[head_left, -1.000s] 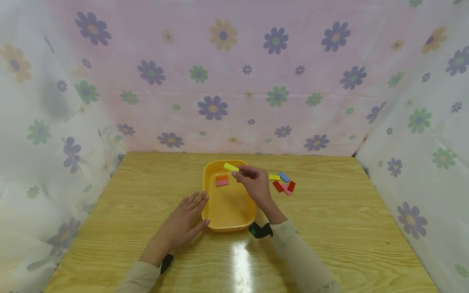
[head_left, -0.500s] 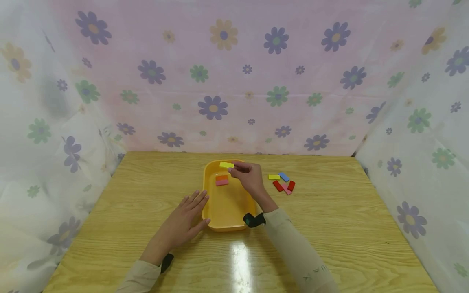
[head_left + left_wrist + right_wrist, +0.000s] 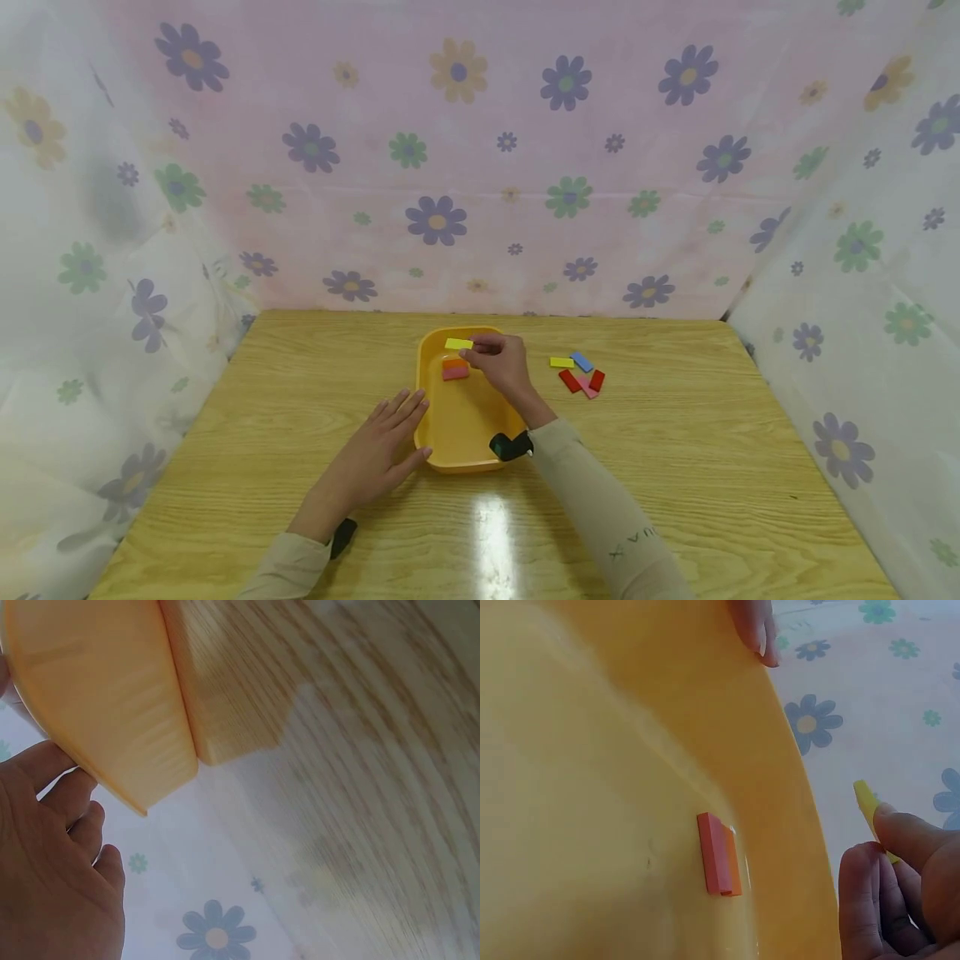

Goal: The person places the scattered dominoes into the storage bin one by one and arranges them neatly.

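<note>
Between thumb and fingers my right hand (image 3: 504, 367) pinches a yellow rectangular block (image 3: 457, 343), held over the far end of a yellow-orange plastic tray (image 3: 465, 429). In the right wrist view the yellow block (image 3: 865, 801) juts out past the thumb tip. An orange block (image 3: 733, 862) and a pink block (image 3: 712, 851) lie side by side on the tray floor by its wall. My left hand (image 3: 375, 458) rests against the tray's left side, fingers extended. The left wrist view has the left hand's fingertips at the rim of the tray (image 3: 97, 690).
Right of the tray, a small group lies on the wooden table (image 3: 675, 467): a yellow block (image 3: 561, 362), a blue block (image 3: 581, 362), a pink block (image 3: 588, 390) and two red blocks (image 3: 569, 382). Flowered cloth (image 3: 480, 167) encloses the table's back and sides.
My right hand has moved left with the yellow block, from the tray's right part toward the spot above the orange and pink blocks. The left hand has stayed in place.
</note>
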Demonstrator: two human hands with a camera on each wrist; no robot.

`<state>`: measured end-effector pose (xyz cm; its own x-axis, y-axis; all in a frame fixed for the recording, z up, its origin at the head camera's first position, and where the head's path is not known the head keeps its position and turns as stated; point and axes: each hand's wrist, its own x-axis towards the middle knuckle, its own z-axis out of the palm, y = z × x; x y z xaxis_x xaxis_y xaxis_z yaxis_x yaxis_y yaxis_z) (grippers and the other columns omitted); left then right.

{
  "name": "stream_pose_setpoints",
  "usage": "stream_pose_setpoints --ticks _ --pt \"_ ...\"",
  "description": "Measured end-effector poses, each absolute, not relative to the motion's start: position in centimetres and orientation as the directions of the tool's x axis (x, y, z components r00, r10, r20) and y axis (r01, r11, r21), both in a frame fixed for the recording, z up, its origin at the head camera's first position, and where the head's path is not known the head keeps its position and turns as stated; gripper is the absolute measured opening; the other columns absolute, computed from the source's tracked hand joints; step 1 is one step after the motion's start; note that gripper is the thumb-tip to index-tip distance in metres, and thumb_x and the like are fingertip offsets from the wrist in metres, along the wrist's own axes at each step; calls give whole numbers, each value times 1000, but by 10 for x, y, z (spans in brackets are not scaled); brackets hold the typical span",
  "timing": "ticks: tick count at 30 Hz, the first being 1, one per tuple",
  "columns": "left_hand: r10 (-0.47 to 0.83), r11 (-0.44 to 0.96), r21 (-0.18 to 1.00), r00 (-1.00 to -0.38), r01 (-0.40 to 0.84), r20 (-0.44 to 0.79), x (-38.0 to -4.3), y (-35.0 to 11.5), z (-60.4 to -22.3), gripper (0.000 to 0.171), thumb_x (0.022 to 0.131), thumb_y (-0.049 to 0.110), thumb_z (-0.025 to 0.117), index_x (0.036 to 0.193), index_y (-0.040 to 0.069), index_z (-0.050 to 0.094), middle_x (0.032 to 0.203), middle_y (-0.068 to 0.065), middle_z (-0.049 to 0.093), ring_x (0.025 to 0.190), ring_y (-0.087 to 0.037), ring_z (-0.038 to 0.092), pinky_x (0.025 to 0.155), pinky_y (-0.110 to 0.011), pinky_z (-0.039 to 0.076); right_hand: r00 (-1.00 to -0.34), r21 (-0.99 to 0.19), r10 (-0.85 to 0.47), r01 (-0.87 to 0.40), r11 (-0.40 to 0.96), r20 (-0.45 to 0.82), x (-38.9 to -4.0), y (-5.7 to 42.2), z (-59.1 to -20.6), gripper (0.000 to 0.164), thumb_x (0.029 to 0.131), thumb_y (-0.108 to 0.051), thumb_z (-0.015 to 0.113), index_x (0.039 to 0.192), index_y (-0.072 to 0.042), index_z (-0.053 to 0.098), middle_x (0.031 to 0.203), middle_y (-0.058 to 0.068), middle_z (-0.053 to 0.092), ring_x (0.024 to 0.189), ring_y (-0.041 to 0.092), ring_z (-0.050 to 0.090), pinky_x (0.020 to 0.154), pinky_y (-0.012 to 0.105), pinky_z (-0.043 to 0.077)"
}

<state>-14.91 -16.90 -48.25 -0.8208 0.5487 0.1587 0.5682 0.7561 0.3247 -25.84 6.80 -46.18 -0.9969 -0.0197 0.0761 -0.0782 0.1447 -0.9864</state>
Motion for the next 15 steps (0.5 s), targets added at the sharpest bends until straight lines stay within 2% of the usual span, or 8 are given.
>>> stream_pose_setpoints --ticks 5,11,15 --pt "547 760 319 -822 566 157 -149 -168 -482 71 104 49 53 159 7 35 167 -7 27 156 -28 20 127 -53 19 -995 -977 -48 -93 189 86 -262 67 -465 27 88 -9 80 110 5 75 97 18 73 81 16 70 78 36 64" --pt "547 758 319 -821 569 166 -148 -168 -482 71 104 48 54 158 6 35 167 -9 28 156 -30 21 126 -54 19 -994 -960 -69 -100 261 84 -268 65 -469 26 89 -12 80 110 4 76 96 18 73 82 27 74 77 39 64" --pt "548 759 315 -820 570 165 -148 -168 -482 71 104 49 54 158 6 35 167 -9 28 156 -29 21 126 -54 20 -992 -937 -79 -120 328 100 -271 65 -470 26 89 -15 80 108 2 78 96 18 75 81 29 75 73 34 63"
